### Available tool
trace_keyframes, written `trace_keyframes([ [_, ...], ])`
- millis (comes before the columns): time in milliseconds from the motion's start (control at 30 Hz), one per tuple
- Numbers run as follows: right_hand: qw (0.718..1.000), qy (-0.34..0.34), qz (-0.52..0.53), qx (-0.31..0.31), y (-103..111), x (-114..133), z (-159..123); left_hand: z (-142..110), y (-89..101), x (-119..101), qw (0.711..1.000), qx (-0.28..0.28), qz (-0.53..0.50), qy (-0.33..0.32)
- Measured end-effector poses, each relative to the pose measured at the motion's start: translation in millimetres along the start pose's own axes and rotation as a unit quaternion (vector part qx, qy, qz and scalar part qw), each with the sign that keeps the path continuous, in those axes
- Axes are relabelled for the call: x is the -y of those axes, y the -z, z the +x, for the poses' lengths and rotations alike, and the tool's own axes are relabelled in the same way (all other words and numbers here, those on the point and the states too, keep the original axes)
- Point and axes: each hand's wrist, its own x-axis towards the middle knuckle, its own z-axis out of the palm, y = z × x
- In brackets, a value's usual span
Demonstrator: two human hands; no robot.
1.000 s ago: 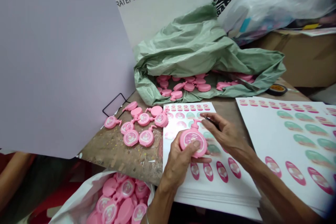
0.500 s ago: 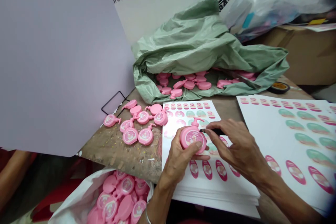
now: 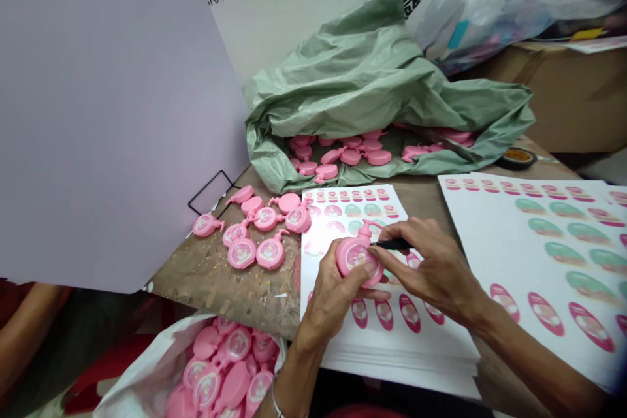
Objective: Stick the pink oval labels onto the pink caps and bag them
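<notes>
My left hand (image 3: 333, 287) is closed around a small pink pump bottle (image 3: 353, 255), its round face with a printed sticker turned up toward me. A slim black tool (image 3: 394, 245) sits in my right hand (image 3: 426, 264); its tip is hidden by my fingers, so its kind is unclear. My right thumb touches the upper right of the bottle's face. Both hands are above a stack of sticker sheets (image 3: 392, 353) printed with pink and green ovals.
Several pink bottles (image 3: 270, 253) lie on the worn table (image 3: 210, 281) at left. A green sack (image 3: 353, 91) of more bottles is behind. Below the edge hangs a white bag (image 3: 132, 372) with bottles. More sheets (image 3: 490, 241) and a tape roll (image 3: 516, 158) are right. Another person's arm (image 3: 29, 326) shows far left.
My right thumb and fingers have moved slightly left onto the bottle's face, and more of the black tool shows. My left hand keeps the bottle in place. The view has shifted slightly.
</notes>
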Motion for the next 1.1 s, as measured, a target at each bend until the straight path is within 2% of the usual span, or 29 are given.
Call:
trace_keyframes([
  [100,0.991,0.103,-0.082,-0.022,4.2,3.4,-2.7,0.0,-1.6,3.0,1.0,0.005,-0.023,0.002],
  [167,0.98,0.134,-0.148,-0.022,8.5,2.7,-5.9,0.1,-2.9,4.5,1.0,0.004,-0.027,0.004],
  [200,0.976,0.12,-0.18,-0.03,10.6,1.3,-7.3,0.3,-3.4,4.8,1.0,-0.003,-0.024,0.004],
  [267,0.976,0.045,-0.208,-0.052,13.7,-2.1,-8.9,0.9,-4.3,4.8,1.0,-0.02,-0.012,0.001],
  [333,0.989,-0.028,-0.139,-0.046,14.2,-4.1,-8.7,1.1,-5.1,3.9,1.0,-0.028,-0.002,0.002],
  [367,0.996,-0.042,-0.077,-0.027,13.3,-3.9,-8.0,0.9,-5.5,3.2,1.0,-0.022,0.002,0.006],
  [467,0.997,-0.021,0.066,0.045,6.9,1.1,-5.2,-0.9,-7.2,1.3,1.0,-0.004,0.009,0.01],
  [567,0.994,-0.021,0.084,0.062,-1.1,7.6,-3.4,-3.5,-7.7,0.0,1.0,-0.001,0.019,0.012],
  [667,0.989,-0.06,0.118,0.066,-5.8,11.6,-2.6,-4.0,-5.8,-1.2,1.0,0.003,0.021,0.013],
  [900,0.955,-0.147,0.224,0.128,-2.3,16.1,-0.6,-0.7,0.2,-4.7,1.0,-0.004,0.002,0.004],
  [967,0.963,-0.121,0.212,0.116,-1.6,14.0,0.7,-0.5,1.0,-4.2,1.0,0.004,0.003,0.007],
  [1100,0.996,0.033,0.076,0.045,-4.5,7.3,2.0,0.9,2.6,-0.2,0.999,0.02,-0.019,0.022],
])
